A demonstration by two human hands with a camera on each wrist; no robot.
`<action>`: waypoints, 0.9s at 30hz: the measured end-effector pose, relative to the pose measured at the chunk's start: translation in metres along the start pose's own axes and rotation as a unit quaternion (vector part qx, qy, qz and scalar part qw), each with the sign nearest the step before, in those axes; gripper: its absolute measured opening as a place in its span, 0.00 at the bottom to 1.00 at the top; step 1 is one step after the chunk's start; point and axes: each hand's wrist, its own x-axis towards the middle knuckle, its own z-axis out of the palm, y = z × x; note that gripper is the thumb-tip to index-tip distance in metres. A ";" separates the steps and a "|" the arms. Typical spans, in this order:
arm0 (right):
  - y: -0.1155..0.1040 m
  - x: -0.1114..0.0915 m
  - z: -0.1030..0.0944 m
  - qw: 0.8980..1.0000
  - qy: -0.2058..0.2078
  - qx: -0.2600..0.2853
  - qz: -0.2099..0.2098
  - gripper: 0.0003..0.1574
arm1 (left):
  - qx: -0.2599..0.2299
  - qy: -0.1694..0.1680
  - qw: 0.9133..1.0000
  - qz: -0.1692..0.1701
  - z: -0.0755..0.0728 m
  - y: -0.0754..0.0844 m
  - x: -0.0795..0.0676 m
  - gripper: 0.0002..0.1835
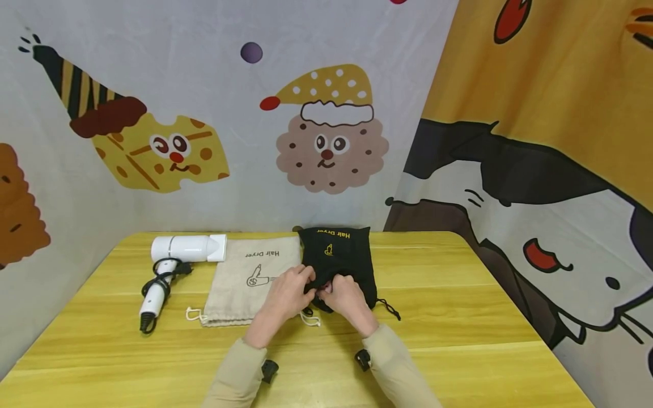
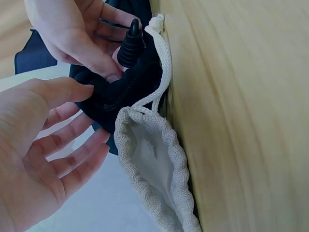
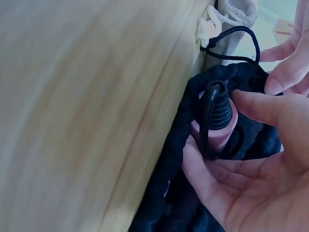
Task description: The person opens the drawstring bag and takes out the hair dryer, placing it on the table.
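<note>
A black drawstring bag printed "Hair Dryer" lies towards the table's back edge, its mouth facing me. Inside the mouth, a pink hair dryer handle shows with its black ribbed cord end; the rest of the dryer is hidden by the cloth. My right hand reaches into the opening and grips the handle between thumb and fingers. At the left side of the mouth, my left hand holds the bag's edge, thumb on one side and fingers on the other.
Left of the black bag lies a beige drawstring bag with white cords, partly under my left hand. Further left is a white hair dryer with a black cord wound round its handle. The wooden table backs onto a cartoon-printed curtain.
</note>
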 end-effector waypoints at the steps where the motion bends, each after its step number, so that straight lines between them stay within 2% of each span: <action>1: 0.000 0.000 0.000 1.000 0.000 0.002 -0.002 0.31 | -0.003 0.000 1.000 -0.001 0.000 0.000 0.000 0.11; 11: 0.001 0.001 -0.005 1.000 -0.016 0.020 -0.007 0.28 | -0.008 -0.009 1.000 0.006 0.001 -0.001 -0.002 0.12; 20: 0.010 -0.003 -0.017 0.999 -0.039 0.021 -0.014 0.26 | -0.008 -0.002 1.000 0.019 0.006 0.002 -0.002 0.11; 27: 0.022 -0.005 -0.028 0.998 -0.054 -0.029 -0.020 0.15 | -0.022 -0.023 0.999 0.023 0.010 0.006 -0.002 0.11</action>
